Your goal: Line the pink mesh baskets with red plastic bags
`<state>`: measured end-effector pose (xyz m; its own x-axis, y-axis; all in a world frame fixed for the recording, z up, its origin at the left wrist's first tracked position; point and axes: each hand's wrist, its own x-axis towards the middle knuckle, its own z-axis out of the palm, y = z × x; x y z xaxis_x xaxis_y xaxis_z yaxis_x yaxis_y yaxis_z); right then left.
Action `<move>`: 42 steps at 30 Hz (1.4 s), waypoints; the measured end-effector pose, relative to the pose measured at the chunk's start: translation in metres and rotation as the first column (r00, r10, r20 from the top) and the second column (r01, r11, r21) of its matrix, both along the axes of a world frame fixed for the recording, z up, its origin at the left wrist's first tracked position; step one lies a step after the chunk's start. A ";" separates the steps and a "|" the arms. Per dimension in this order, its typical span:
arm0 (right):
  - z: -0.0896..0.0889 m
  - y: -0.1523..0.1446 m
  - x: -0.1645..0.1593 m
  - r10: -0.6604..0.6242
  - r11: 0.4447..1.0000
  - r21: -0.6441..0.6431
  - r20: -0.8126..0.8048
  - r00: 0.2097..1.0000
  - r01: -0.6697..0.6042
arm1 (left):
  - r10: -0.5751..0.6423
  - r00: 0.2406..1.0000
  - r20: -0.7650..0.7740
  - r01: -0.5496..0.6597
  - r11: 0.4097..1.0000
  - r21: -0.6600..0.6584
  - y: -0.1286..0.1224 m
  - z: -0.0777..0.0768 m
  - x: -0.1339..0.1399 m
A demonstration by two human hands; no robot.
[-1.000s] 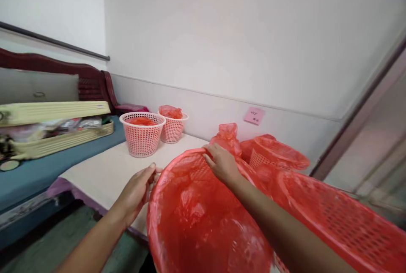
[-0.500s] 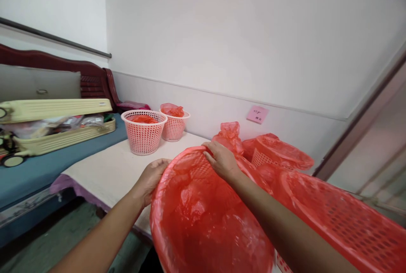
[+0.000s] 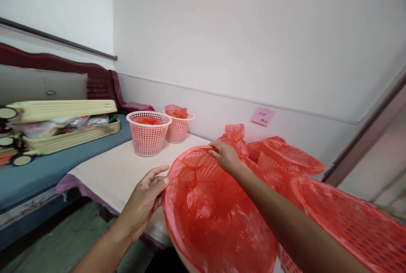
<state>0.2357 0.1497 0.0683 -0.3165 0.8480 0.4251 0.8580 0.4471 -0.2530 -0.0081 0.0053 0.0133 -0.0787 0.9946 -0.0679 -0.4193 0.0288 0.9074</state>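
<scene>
Lined basket [image 3: 218, 218] tipped at near table [image 3: 117, 171] edge: thin red bag soft, slippery, light, best pinched at stiff rim; left hand [image 3: 144, 199] fingers spread against rim, right hand [image 3: 226, 156] fingers pressed on far rim.

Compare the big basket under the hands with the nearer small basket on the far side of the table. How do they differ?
The big basket is far wider than the small basket. The big basket is tilted toward the camera; the small basket stands upright. The left hand and right hand touch the big basket's rim; no hand touches the small basket. Both hold a red plastic bag.
</scene>
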 end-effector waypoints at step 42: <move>-0.044 -0.076 0.062 0.254 0.960 0.178 -0.211 0.944 -0.218 | 0.096 0.919 0.382 -0.061 0.993 -0.102 0.032 -0.019 -0.007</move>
